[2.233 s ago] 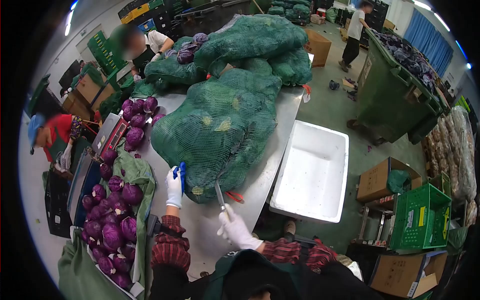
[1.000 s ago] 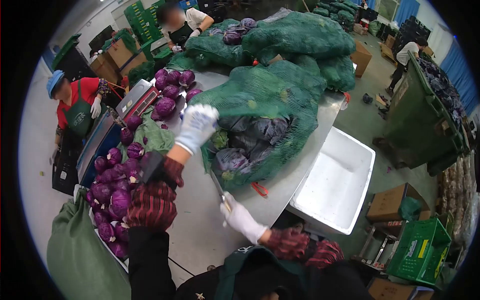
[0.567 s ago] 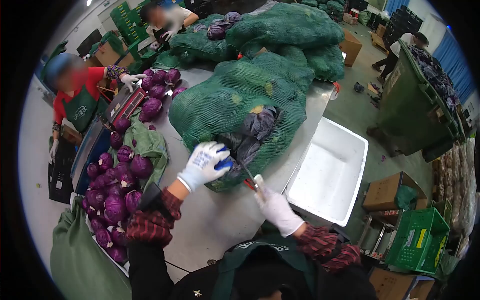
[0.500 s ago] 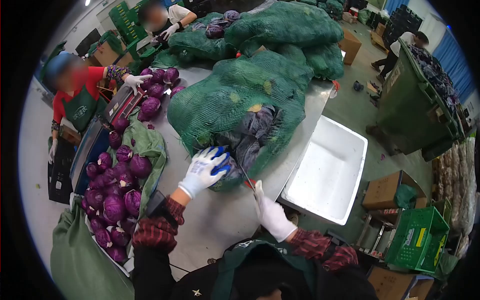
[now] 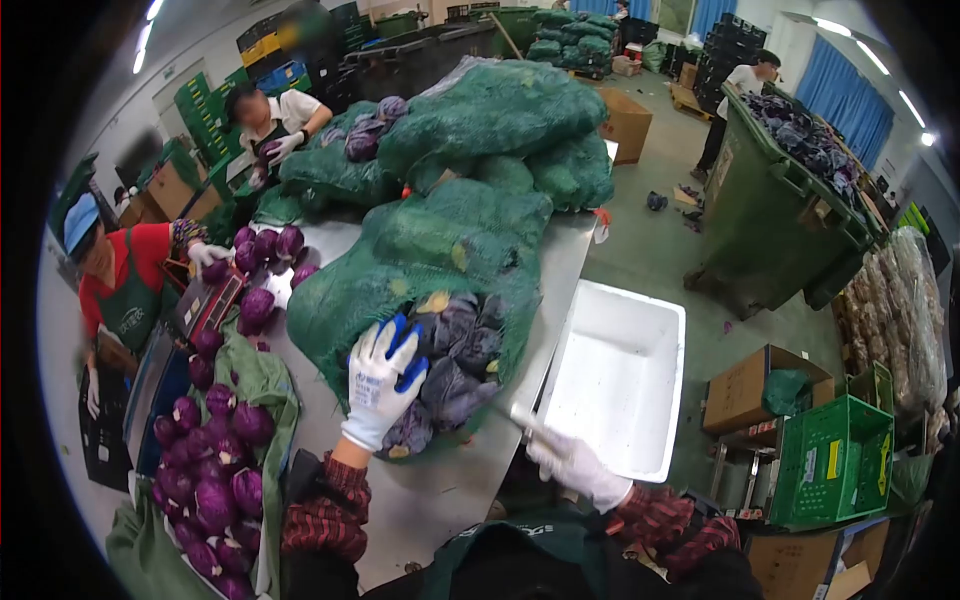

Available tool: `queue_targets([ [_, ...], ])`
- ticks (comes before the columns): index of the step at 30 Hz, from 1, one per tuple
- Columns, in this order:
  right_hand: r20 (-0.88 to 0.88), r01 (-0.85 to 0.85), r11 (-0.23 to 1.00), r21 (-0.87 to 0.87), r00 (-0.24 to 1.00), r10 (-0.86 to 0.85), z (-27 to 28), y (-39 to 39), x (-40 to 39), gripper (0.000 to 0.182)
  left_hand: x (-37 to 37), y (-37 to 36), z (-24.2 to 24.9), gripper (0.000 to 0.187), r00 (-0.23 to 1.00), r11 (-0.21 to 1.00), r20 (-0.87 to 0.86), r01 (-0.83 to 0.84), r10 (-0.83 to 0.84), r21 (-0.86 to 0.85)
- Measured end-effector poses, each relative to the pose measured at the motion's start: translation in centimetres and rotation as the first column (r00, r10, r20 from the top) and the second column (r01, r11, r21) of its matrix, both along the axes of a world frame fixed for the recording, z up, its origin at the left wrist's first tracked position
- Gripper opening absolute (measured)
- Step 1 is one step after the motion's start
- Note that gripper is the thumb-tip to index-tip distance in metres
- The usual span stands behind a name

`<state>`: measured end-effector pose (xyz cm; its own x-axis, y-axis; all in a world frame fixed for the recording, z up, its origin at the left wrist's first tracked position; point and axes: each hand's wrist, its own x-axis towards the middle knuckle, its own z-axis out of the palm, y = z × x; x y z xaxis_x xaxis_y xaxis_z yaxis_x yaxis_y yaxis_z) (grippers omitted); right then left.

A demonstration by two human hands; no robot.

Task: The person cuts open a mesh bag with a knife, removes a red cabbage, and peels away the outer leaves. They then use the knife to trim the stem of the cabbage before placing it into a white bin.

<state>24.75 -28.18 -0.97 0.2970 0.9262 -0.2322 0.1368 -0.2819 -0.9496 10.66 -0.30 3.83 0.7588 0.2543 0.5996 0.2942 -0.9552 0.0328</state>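
Since the frame just before, the right hand [image 5: 578, 465] is drawing back from the green net bag [image 5: 440, 265] toward the white tub [image 5: 615, 375], and more dark cabbages [image 5: 462, 330] are showing uncovered at the bag's near end; the left hand [image 5: 383, 388] is resting there, its fingers spreading rather than closing; the right fingers are apparently gripping a knife [image 5: 525, 414], though motion is blurring both; the bag is lying on the metal worktop [image 5: 460, 490]; for careful handling, the left fingers should be keeping the loose mesh back, and the blade should be staying clear of glove and leaves; smooth purple cabbages [image 5: 213, 475] are crowding the left, other filled bags [image 5: 500, 105] are blocking the far end, and a person in red [image 5: 147, 262] is reaching among loose cabbages beyond the pile; the tub is standing just beside the worktop's right edge.
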Motion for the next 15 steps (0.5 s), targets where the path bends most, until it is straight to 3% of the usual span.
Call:
queue_targets([
  [2, 0.157, 0.209, 0.978, 0.018, 0.965, -0.209, 2.2, 2.8, 4.0, 0.049, 3.3, 1.5, 0.5, 0.06, 0.998, 0.996, -0.024, -0.067, 0.066, -0.05],
  [4, 0.397, 0.285, 0.909, 0.306, 0.829, -0.394, 0.9, 6.7, 9.3, 0.049, 7.1, 3.3, 0.0, 0.065, 0.991, 0.99, -0.021, -0.136, 0.135, -0.035],
  [6, 0.478, 0.396, 0.911, 0.116, 0.782, -0.4, 0.7, 10.8, 14.5, 0.05, 10.4, 4.7, -0.8, 0.067, 0.968, 0.97, -0.112, -0.231, 0.222, -0.073],
  [8, 0.483, 0.383, 0.911, 0.151, 0.776, -0.406, -0.2, 15.3, 18.9, 0.05, 12.6, 6.0, -2.0, 0.062, 0.96, 0.958, -0.16, -0.251, 0.228, -0.142],
  [10, 0.485, 0.368, 0.912, 0.18, 0.773, -0.408, 1.2, 19.4, 21.7, 0.049, 13.4, 6.3, -2.6, 0.044, 0.973, 0.931, -0.125, -0.223, 0.194, -0.288],
  [12, 0.279, 0.428, 0.882, 0.196, 0.838, -0.469, 2.9, 23.2, 23.4, 0.05, 13.1, 5.6, -2.6, 0.034, 0.98, 0.941, -0.01, -0.194, 0.2, -0.277],
  [13, 0.278, 0.426, 0.883, 0.199, 0.839, -0.468, 2.6, 25.2, 24.9, 0.05, 12.9, 5.1, -2.6, 0.028, 0.977, 0.964, 0.089, -0.172, 0.193, -0.202],
  [15, 0.311, 0.443, 0.846, 0.296, 0.793, -0.524, -0.1, 29.9, 28.3, 0.048, 12.6, 5.3, -3.5, 0.025, 0.974, 0.976, 0.126, -0.174, 0.191, -0.131],
])
